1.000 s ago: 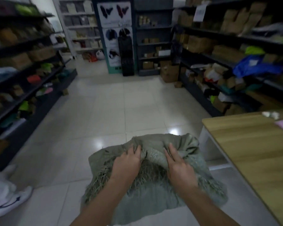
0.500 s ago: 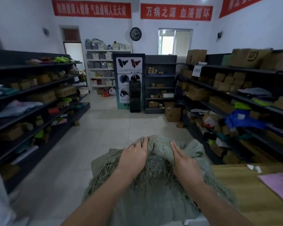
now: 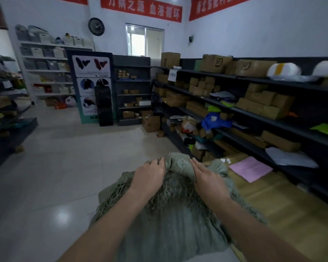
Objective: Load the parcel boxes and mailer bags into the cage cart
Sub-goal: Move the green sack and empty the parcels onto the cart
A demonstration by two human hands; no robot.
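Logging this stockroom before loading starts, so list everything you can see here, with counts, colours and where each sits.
woven sack: one, grey-green, bottom centre
wooden table: one, light brown, lower right
pink sheet: one, pink, on the table
cardboard boxes: many, brown, on the right-hand shelving
blue mailer bag: one, blue, low on that shelving
floor box: one, brown, on the floor
wall clock: one, black, high at the back
banners: three, red, along the top
left hand: one, grips the sack's bunched top
right hand: one, straight fingers on the sack

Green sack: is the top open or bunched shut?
Bunched shut: left hand grips the green sack by its gathered top; right hand presses it.
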